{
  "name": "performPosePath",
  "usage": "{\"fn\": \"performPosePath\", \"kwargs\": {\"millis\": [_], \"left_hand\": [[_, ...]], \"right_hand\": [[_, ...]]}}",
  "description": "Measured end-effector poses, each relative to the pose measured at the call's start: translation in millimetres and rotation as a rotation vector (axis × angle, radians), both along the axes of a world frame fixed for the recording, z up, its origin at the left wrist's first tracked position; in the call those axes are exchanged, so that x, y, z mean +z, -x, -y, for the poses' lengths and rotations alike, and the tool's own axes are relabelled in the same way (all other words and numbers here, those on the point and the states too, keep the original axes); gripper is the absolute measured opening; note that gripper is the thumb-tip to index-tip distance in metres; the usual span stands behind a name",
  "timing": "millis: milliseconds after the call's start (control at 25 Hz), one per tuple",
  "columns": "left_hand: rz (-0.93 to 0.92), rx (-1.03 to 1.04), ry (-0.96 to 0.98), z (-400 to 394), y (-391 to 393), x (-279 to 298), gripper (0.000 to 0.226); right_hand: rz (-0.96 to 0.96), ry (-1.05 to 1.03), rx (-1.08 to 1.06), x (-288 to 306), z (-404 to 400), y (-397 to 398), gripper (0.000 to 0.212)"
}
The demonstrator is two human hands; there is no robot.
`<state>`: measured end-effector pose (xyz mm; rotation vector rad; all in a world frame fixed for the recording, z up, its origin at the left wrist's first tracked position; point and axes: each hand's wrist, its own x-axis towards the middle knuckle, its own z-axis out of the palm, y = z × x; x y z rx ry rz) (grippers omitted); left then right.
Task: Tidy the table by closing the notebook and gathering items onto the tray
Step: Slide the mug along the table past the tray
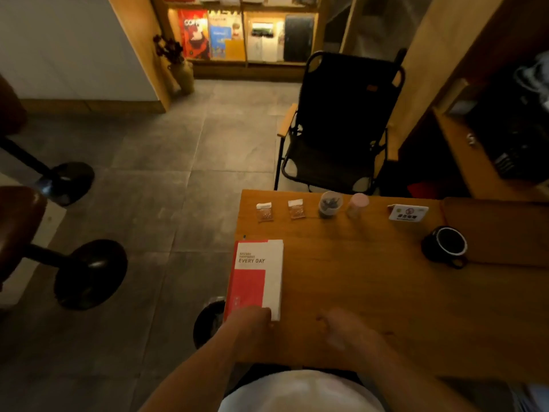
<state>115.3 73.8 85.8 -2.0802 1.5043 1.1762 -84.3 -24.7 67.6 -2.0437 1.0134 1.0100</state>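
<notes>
Though closed, notebook (pixel 258 275) under L hand (pixel 251 319) fingers (pixel 261 313)

Head-worn view, forward-down over table (pixel 371 292)

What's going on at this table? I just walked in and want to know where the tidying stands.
A person sits at the wooden table. Their left hand rests on the near end of a closed red and white notebook; the blurred right hand hovers beside it, holding nothing. Two small packets, a clear cup, a pink-lidded jar and a black mug stand ungathered.
</notes>
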Motion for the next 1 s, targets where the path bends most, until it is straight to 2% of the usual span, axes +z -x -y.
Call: {"fn": "performPosePath", "kwargs": {"millis": [120, 280, 480, 760, 1000], "left_hand": [[-0.008, -0.117, 0.035, 14, 18, 12, 0.034], [-0.103, -0.269, -0.021, 45, 48, 14, 0.040], [-0.096, -0.400, -0.016, 71, 94, 4, 0.039], [-0.002, -0.573, 0.002, 112, 182, -3, 0.043], [0.050, -0.600, -0.051, 151, 263, 0, 0.043]], "right_hand": [[0.085, 0.044, -0.166, 18, -6, 31, 0.042], [0.134, 0.110, -0.296, 29, -11, 78, 0.040], [0.152, 0.114, -0.427, 30, -9, 144, 0.035], [0.084, 0.110, -0.417, 27, 22, 255, 0.040], [0.084, 0.138, -0.318, 32, 63, 345, 0.042]]}}
